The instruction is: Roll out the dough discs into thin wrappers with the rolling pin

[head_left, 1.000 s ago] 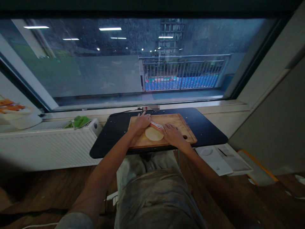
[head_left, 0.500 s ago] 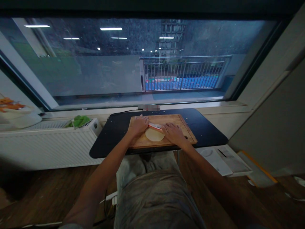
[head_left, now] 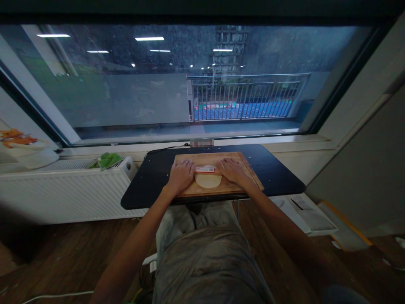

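A round, flat sheet of dough [head_left: 208,182] lies on a wooden cutting board [head_left: 190,193]. Across its far part rests a rolling pin [head_left: 205,170] with a red and white label, roughly level from left to right. My left hand [head_left: 182,174] grips the pin's left end, fingers pointing forward. On the right end sits my right hand [head_left: 233,171], gripping it from above. Both ends of the pin are hidden beneath the hands. A strip of dough shows beyond the pin.
The board lies on a black table [head_left: 278,179] dotted with small white crumbs. Behind it is a window with a sill [head_left: 268,140]. A white radiator [head_left: 79,190] at left carries a green leafy thing [head_left: 109,160]. A white box [head_left: 311,213] stands low at right.
The rolling pin has turned from a slant, right end nearer me, to nearly level. My left hand has come slightly nearer and my right has moved slightly away. Dough now shows beyond the pin.
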The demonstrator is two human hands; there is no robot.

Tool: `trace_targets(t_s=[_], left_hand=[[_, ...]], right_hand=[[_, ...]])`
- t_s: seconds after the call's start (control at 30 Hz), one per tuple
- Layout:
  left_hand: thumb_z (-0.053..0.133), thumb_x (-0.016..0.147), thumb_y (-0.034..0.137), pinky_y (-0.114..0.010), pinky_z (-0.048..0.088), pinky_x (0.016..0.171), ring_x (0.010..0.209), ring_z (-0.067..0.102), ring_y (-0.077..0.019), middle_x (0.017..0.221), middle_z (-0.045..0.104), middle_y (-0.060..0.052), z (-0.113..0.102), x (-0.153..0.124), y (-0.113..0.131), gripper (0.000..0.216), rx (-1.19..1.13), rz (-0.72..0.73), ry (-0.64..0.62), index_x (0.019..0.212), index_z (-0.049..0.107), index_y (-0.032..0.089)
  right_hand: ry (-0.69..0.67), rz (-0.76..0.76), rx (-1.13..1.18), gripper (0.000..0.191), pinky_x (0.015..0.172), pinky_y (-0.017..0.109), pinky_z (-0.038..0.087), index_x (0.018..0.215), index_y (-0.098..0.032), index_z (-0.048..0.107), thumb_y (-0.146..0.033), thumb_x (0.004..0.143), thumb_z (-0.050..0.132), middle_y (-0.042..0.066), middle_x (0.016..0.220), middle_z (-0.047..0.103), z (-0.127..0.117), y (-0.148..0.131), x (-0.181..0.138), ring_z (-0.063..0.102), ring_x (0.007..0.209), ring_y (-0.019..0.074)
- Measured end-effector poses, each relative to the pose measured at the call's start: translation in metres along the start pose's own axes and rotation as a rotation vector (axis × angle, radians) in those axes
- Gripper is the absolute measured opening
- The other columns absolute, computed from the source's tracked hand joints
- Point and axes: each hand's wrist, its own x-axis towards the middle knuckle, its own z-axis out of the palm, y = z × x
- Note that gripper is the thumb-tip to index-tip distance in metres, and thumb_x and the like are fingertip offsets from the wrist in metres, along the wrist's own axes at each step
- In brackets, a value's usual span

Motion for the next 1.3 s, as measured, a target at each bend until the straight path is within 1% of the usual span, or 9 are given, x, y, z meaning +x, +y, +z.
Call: trace_targets(t_s=[0.2, 0.37, 0.5, 0.6, 0.73, 0.9, 1.0, 1.13, 1.3], left_hand=[[0.030, 0.119, 0.037, -0.058, 0.041, 0.128, 0.153, 0.058, -0.0336, 0.159, 0.068, -0.016, 0.000, -0.007, 0.005, 0.050, -0.031, -0.063, 0.032, 0.148, 0.066, 0.019], [0.031, 0.118, 0.039, -0.058, 0.042, 0.128, 0.152, 0.059, -0.0340, 0.160, 0.068, -0.017, 0.002, -0.012, 0.006, 0.051, -0.051, -0.089, 0.070, 0.150, 0.065, 0.018], [0.033, 0.119, 0.039, -0.057, 0.042, 0.128, 0.150, 0.060, -0.0341, 0.158, 0.069, -0.017, 0.000, -0.020, 0.008, 0.049, -0.042, -0.078, 0.084, 0.145, 0.067, 0.017], [0.033, 0.119, 0.039, -0.052, 0.044, 0.124, 0.142, 0.065, -0.0319, 0.148, 0.075, -0.016, -0.006, -0.027, 0.010, 0.045, -0.039, -0.069, 0.074, 0.135, 0.070, 0.019], [0.032, 0.119, 0.035, -0.050, 0.047, 0.117, 0.128, 0.070, -0.0315, 0.133, 0.079, -0.015, -0.011, -0.032, 0.011, 0.045, -0.020, -0.027, 0.026, 0.125, 0.074, 0.020], [0.030, 0.119, 0.034, -0.050, 0.047, 0.115, 0.122, 0.071, -0.0316, 0.128, 0.080, -0.017, -0.014, -0.035, 0.013, 0.048, -0.015, -0.041, 0.022, 0.119, 0.075, 0.019], [0.029, 0.120, 0.036, -0.050, 0.047, 0.115, 0.122, 0.070, -0.0319, 0.127, 0.080, -0.016, -0.015, -0.036, 0.015, 0.049, -0.022, -0.059, 0.023, 0.119, 0.075, 0.019], [0.029, 0.120, 0.037, -0.049, 0.048, 0.111, 0.122, 0.070, -0.0326, 0.127, 0.080, -0.016, -0.018, -0.040, 0.017, 0.049, -0.022, -0.073, 0.014, 0.120, 0.074, 0.019], [0.030, 0.120, 0.036, -0.048, 0.049, 0.110, 0.123, 0.069, -0.0313, 0.129, 0.079, -0.015, -0.020, -0.045, 0.020, 0.046, -0.015, -0.075, 0.014, 0.121, 0.074, 0.020]], right_hand=[[0.025, -0.040, -0.009, 0.045, 0.120, 0.049, 0.044, 0.155, -0.013, 0.060, -0.022, 0.118, 0.036, 0.024, 0.148, 0.069, 0.008, 0.005, 0.004, 0.060, 0.138, 0.0331], [0.025, -0.035, -0.014, 0.046, 0.119, 0.046, 0.044, 0.151, -0.012, 0.063, -0.024, 0.119, 0.032, 0.021, 0.146, 0.070, -0.001, -0.001, -0.003, 0.062, 0.136, 0.0327], [0.027, 0.002, 0.018, 0.046, 0.117, 0.041, 0.044, 0.146, -0.014, 0.067, -0.024, 0.120, 0.031, 0.018, 0.141, 0.074, -0.010, -0.008, -0.012, 0.064, 0.134, 0.0301], [0.036, 0.016, 0.039, 0.045, 0.119, 0.042, 0.044, 0.145, -0.012, 0.068, -0.023, 0.119, 0.033, 0.019, 0.142, 0.074, -0.013, -0.013, -0.018, 0.065, 0.135, 0.0308], [0.084, 0.023, 0.065, 0.044, 0.124, 0.044, 0.044, 0.144, -0.011, 0.069, -0.021, 0.118, 0.035, 0.020, 0.147, 0.073, -0.015, -0.020, -0.028, 0.065, 0.140, 0.0316], [0.149, 0.051, 0.130, 0.049, 0.125, 0.044, 0.045, 0.141, -0.011, 0.072, -0.021, 0.118, 0.030, 0.020, 0.147, 0.074, -0.016, -0.028, -0.039, 0.066, 0.140, 0.0297], [0.183, 0.108, 0.204, 0.055, 0.127, 0.044, 0.045, 0.145, -0.010, 0.069, -0.027, 0.119, 0.024, 0.020, 0.151, 0.073, -0.011, -0.031, -0.046, 0.065, 0.145, 0.0287], [0.246, 0.150, 0.284, 0.059, 0.129, 0.046, 0.044, 0.152, -0.008, 0.065, -0.033, 0.120, 0.021, 0.023, 0.159, 0.067, -0.004, -0.036, -0.057, 0.061, 0.150, 0.0296], [0.337, 0.157, 0.325, 0.060, 0.129, 0.049, 0.045, 0.151, -0.009, 0.065, -0.036, 0.119, 0.022, 0.022, 0.157, 0.068, 0.001, -0.045, -0.072, 0.062, 0.149, 0.0318]])
